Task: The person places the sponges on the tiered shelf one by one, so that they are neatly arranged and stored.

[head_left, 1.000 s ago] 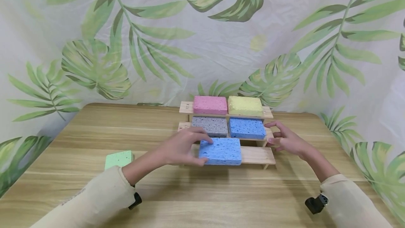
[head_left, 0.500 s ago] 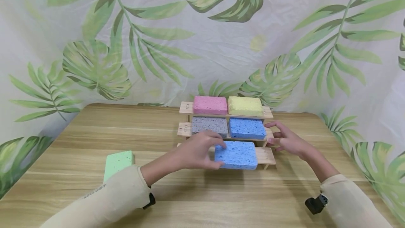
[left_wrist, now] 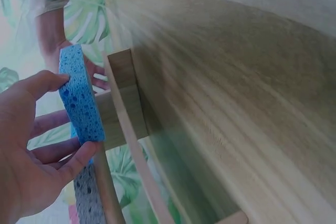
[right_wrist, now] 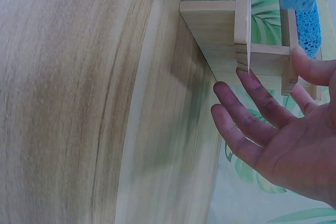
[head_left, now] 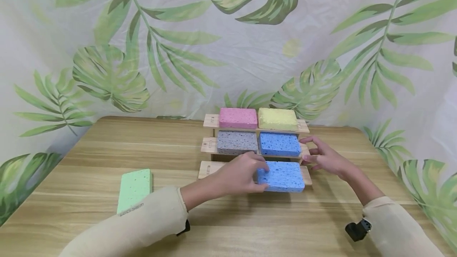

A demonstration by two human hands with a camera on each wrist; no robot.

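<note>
My left hand [head_left: 242, 173] pinches a light blue sponge [head_left: 283, 175] by its left end, thumb at the near edge and fingers at the far edge. The sponge [left_wrist: 82, 95] is held above the right part of the lowest tier of a wooden three-step rack [head_left: 210, 167], with a gap below it in the left wrist view. My right hand [head_left: 326, 160] stays at the rack's right end, fingers loosely spread. In the right wrist view a fingertip of that hand [right_wrist: 283, 135] meets the lowest board's end, and the thumb lies by the middle tier.
On the middle tier sit a grey sponge [head_left: 237, 142] and a darker blue sponge [head_left: 279, 144]. A pink sponge [head_left: 238, 118] and a yellow sponge [head_left: 277, 119] occupy the top tier. A green sponge [head_left: 135, 188] lies on the wooden table [head_left: 168, 142], partly behind the left sleeve.
The left hand has carried the light blue sponge rightward along the lowest tier, from its left half to its right half. The right hand has kept its place at the rack's end.
</note>
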